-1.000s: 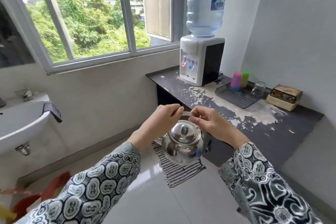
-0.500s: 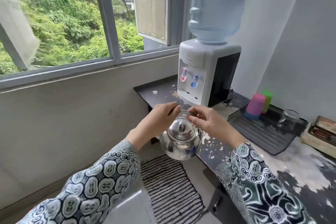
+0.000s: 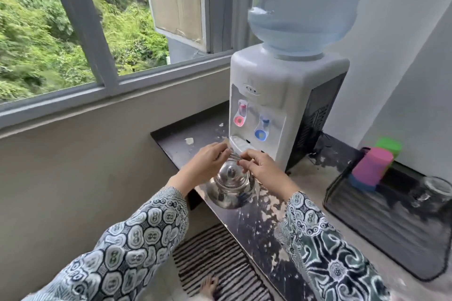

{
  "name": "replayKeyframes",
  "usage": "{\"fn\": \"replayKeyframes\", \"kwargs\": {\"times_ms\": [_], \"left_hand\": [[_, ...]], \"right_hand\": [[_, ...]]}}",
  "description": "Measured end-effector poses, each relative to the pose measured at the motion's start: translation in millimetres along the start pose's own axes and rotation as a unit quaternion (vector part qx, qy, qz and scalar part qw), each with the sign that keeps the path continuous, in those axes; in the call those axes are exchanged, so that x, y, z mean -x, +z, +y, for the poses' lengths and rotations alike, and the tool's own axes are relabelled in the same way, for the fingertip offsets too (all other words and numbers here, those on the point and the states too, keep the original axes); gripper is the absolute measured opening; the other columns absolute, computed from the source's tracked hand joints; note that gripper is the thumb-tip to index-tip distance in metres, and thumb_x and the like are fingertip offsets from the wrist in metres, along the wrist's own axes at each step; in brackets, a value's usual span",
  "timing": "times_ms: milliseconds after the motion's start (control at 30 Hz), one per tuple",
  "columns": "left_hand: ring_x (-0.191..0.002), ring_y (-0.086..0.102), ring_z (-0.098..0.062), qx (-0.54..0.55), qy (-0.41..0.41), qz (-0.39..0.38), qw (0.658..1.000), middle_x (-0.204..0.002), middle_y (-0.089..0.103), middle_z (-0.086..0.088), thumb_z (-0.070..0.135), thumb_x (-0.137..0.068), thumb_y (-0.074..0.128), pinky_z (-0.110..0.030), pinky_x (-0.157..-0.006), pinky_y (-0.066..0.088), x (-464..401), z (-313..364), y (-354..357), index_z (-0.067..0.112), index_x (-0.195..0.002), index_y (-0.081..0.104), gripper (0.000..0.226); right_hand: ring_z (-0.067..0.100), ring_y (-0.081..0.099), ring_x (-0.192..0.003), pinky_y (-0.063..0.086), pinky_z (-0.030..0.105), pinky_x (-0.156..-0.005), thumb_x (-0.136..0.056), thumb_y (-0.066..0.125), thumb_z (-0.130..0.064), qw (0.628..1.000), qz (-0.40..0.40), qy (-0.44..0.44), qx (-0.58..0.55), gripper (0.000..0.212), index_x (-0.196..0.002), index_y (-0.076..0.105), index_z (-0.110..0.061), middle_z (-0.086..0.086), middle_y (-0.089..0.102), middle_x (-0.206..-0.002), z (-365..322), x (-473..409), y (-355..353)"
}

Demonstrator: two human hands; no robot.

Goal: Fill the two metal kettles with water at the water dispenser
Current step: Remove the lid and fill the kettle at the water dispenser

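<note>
Head view: left hand point(image 3: 204, 162) and right hand point(image 3: 259, 168) both pinch the kettle point(image 3: 230, 189) handle, lid on.

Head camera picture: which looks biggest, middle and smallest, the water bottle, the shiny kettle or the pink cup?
1. Water bottle, by far the largest.
2. Kettle.
3. Pink cup, smallest, though the kettle is nearer the camera, so their real sizes stay unsure.
</note>
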State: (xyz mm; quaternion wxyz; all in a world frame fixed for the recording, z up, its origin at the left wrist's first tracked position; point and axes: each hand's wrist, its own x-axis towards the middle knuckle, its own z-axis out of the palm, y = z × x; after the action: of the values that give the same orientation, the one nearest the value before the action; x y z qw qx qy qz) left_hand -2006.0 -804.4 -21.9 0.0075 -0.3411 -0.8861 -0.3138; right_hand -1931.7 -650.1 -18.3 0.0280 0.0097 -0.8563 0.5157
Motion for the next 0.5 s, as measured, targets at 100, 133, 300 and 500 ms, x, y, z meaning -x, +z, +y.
{"fn": "replayKeyframes", "kwargs": {"times_ms": [100, 133, 300, 500], "left_hand": [[-0.063, 0.042, -0.001, 0.004, 0.018, -0.052, 0.998, -0.067, 0.041, 0.018, 0.023, -0.097, 0.040, -0.019, -0.059, 0.024, -41.5, -32.8, 6.1, 0.024, -0.069, 0.040, 0.028], [-0.063, 0.042, 0.003, 0.010, 0.029, -0.070, 0.997, -0.068, 0.040, 0.020, 0.023, -0.097, 0.041, -0.015, -0.061, 0.027, -57.8, -45.0, 9.1, 0.030, -0.067, 0.038, 0.030], [-0.066, 0.044, -0.008, 0.042, 0.042, -0.143, 0.988, -0.070, 0.042, 0.015, 0.022, -0.097, 0.041, -0.015, -0.061, 0.028, -107.3, -87.1, 23.7, 0.021, -0.071, 0.041, 0.026], [-0.071, 0.045, -0.015, 0.070, 0.070, -0.183, 0.978, -0.071, 0.043, 0.010, 0.025, -0.097, 0.041, -0.017, -0.063, 0.032, -142.8, -119.6, 34.8, 0.013, -0.076, 0.044, 0.025]], "right_hand": [[0.011, 0.051, -0.073, 0.040, 0.024, -0.073, -0.089, 0.053, -0.013, 0.999, 0.020, 0.036, -0.008, 0.006, -0.091, 0.059, -0.013, -0.008, 0.055, -0.074, 20.6, -39.0, 6.1], [0.009, 0.051, -0.075, 0.040, 0.024, -0.075, -0.089, 0.053, -0.013, 0.998, 0.027, 0.048, -0.011, 0.006, -0.091, 0.059, -0.014, -0.008, 0.056, -0.077, 28.8, -54.1, 7.6], [0.014, 0.054, -0.095, 0.041, 0.024, -0.086, -0.090, 0.052, -0.017, 0.991, 0.067, 0.117, 0.018, 0.016, -0.102, 0.060, -0.011, 0.002, 0.061, -0.102, 57.7, -100.2, 15.5], [-0.004, 0.049, -0.080, 0.036, 0.002, -0.072, -0.089, 0.051, -0.013, 0.984, 0.103, 0.143, -0.004, 0.011, -0.093, 0.059, -0.021, -0.011, 0.055, -0.087, 74.0, -134.4, 23.5]]}}
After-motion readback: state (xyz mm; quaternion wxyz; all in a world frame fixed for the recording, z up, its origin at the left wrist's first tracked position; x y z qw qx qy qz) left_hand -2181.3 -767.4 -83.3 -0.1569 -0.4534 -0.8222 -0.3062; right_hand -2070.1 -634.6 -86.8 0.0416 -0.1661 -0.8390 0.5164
